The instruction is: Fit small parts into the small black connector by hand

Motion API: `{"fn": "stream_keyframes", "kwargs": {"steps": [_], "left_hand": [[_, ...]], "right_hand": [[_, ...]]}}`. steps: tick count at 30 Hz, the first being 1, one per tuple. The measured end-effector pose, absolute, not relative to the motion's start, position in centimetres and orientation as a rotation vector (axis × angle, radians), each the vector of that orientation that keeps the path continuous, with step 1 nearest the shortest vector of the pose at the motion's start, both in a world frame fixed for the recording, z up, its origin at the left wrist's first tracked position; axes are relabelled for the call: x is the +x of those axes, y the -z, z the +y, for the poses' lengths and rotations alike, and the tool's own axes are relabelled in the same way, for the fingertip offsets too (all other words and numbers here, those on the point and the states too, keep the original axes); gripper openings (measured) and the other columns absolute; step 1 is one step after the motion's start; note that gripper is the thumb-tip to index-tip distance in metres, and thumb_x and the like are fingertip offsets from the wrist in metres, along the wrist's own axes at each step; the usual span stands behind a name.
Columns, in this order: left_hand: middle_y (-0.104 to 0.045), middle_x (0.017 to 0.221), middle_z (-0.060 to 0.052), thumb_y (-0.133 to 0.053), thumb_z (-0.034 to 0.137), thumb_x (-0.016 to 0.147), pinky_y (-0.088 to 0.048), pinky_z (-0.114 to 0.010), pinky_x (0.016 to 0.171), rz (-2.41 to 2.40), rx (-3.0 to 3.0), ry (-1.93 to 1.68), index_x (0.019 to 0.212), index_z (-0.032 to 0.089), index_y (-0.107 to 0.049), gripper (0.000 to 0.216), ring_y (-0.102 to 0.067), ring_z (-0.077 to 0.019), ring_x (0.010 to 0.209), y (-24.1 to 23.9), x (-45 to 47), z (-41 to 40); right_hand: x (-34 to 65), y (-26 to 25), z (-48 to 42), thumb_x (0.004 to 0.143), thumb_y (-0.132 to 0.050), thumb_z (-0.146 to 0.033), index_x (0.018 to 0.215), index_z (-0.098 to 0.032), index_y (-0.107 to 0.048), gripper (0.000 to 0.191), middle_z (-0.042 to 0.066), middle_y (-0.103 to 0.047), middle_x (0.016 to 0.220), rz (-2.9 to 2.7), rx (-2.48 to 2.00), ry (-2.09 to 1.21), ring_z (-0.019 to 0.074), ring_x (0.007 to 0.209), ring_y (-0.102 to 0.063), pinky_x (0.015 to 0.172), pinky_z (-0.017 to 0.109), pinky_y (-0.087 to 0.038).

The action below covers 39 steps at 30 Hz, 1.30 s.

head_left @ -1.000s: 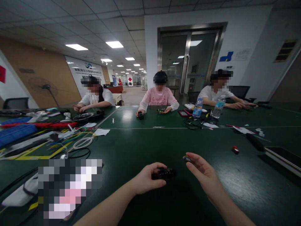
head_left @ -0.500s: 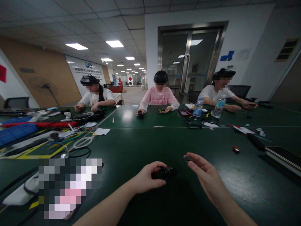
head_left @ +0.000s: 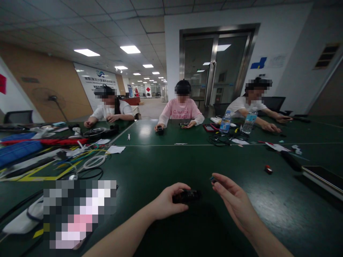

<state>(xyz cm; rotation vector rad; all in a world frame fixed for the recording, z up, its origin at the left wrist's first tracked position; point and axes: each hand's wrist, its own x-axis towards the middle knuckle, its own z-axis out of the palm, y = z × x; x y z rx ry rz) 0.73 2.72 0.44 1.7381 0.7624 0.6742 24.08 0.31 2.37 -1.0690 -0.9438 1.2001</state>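
Observation:
My left hand [head_left: 169,202] is closed round a small black device [head_left: 187,196], thumb on the near side and fingers on the far side. The device sits low over the green table, and its exact kind is too dark to make out. To the right, my right hand [head_left: 232,196] pinches a small dark piece with a bluish edge [head_left: 213,179] between thumb and fingertips. A gap separates this piece from the black device. Much of the piece is hidden by the fingers.
A small red object [head_left: 268,169] and a thick notebook-like item [head_left: 323,182] lie to the right. Coiled cables [head_left: 95,161], a blue tray [head_left: 20,152] and a white power strip [head_left: 25,216] crowd the left. Across the table [head_left: 150,160], several people handle things near water bottles [head_left: 225,122].
In my right fingers the small piece has turned slightly. My left hand and the black device stay nearly in place. Across the table, the right-hand person's hand has reached farther right.

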Motion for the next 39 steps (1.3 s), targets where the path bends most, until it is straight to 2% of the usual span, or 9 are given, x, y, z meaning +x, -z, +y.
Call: {"fn": "stream_keyframes", "kwargs": {"steps": [4, 10, 29, 34, 39], "left_hand": [[-0.061, 0.108, -0.006, -0.067, 0.013, 0.073, -0.046, -0.034, 0.083, 0.746, 1.689, -0.658, 0.118, 0.02, -0.05, 0.049, -0.059, -0.0213, 0.097, -0.4, 0.8, 2.8], [-0.063, 0.102, -0.007, -0.068, 0.017, 0.074, -0.048, -0.033, 0.077, 0.787, 1.682, -0.604, 0.119, 0.018, -0.05, 0.048, -0.061, -0.0208, 0.089, -0.5, 0.8, 2.7], [-0.064, 0.1, -0.005, -0.069, 0.017, 0.073, -0.048, -0.033, 0.08, 0.781, 1.637, -0.574, 0.118, 0.019, -0.051, 0.048, -0.062, -0.0199, 0.089, -0.8, 0.8, 2.6], [-0.065, 0.099, -0.004, -0.069, 0.018, 0.074, -0.048, -0.034, 0.081, 0.773, 1.625, -0.555, 0.119, 0.019, -0.051, 0.049, -0.062, -0.0193, 0.089, -1.0, 0.8, 2.5], [-0.064, 0.1, -0.006, -0.068, 0.016, 0.074, -0.049, -0.034, 0.08, 0.778, 1.647, -0.56, 0.119, 0.018, -0.05, 0.049, -0.062, -0.0201, 0.091, -1.0, 0.8, 2.5]], "right_hand": [[24.0, -2.2, 0.3, 0.054, -0.083, -0.044, 0.096, -0.028, -0.069, 0.047, 0.004, -0.069, 0.097, -0.941, -1.048, -1.186, 0.0254, 0.1, -0.059, 0.094, 0.043, -0.042], [23.9, -2.2, 0.2, 0.056, -0.082, -0.045, 0.092, -0.027, -0.071, 0.042, 0.004, -0.07, 0.095, -0.997, -1.074, -1.222, 0.0239, 0.097, -0.06, 0.092, 0.04, -0.044], [22.7, -2.2, -0.4, 0.059, -0.079, -0.05, 0.091, -0.024, -0.072, 0.042, 0.006, -0.073, 0.094, -1.159, -1.14, -1.234, 0.0246, 0.093, -0.064, 0.084, 0.037, -0.05], [22.8, -1.7, -0.3, 0.064, -0.076, -0.045, 0.095, -0.023, -0.071, 0.038, 0.006, -0.072, 0.095, -1.31, -1.173, -1.189, 0.0247, 0.09, -0.064, 0.085, 0.04, -0.049], [22.2, -1.5, -0.4, 0.07, -0.07, -0.031, 0.092, -0.026, -0.072, 0.023, 0.005, -0.071, 0.096, -1.556, -1.228, -1.035, 0.0258, 0.094, -0.061, 0.091, 0.043, -0.044]]}}
